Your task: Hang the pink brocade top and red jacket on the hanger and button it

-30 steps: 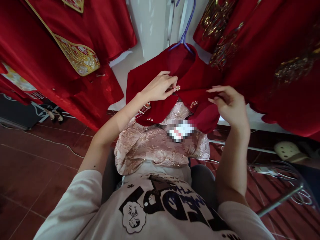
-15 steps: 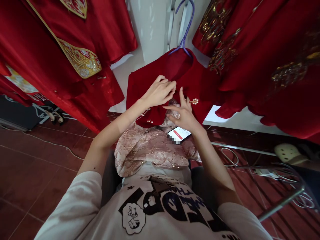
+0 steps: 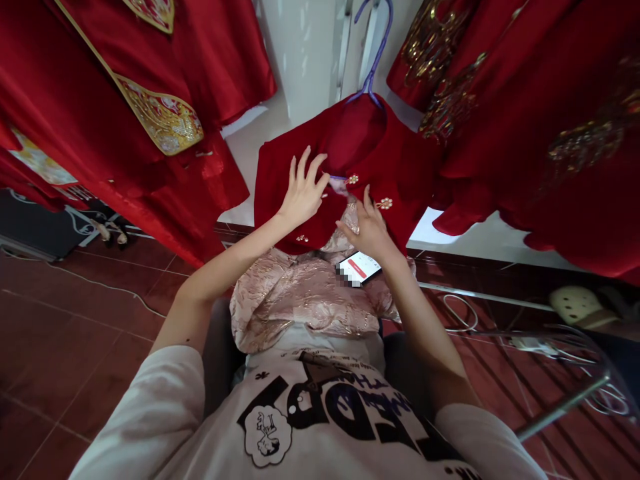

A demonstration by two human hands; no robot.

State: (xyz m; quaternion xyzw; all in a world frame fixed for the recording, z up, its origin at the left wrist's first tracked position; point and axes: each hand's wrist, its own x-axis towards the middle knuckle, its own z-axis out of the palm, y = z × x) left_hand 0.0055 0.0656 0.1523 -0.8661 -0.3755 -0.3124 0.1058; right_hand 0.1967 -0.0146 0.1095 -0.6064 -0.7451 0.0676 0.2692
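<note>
A red velvet jacket (image 3: 285,160) with beaded flower-shaped fastenings hangs on a purple hanger (image 3: 370,83) in front of me. Its two front edges are apart at the chest, showing part of the hanger and light pink cloth between them. My left hand (image 3: 303,197) lies over the left front panel, fingers spread, the index finger bent at the front edge. Against the lower right front is my right hand (image 3: 369,230), its thumb and index finger apart, near a beaded flower fastening (image 3: 385,204). Another beaded flower (image 3: 353,179) shows at the upper right edge.
Pink brocade fabric (image 3: 310,293) covers my lap, with a lit phone (image 3: 357,268) on it. Red embroidered garments (image 3: 215,60) hang at the left and more red garments (image 3: 500,147) at the right. A metal rack (image 3: 565,407) and white cables stand on the right; shoes (image 3: 113,233) are far left.
My left hand has moved left from the front edge and spread its fingers. The jacket front has parted wider, uncovering a beaded flower. My right hand has shifted slightly down.
</note>
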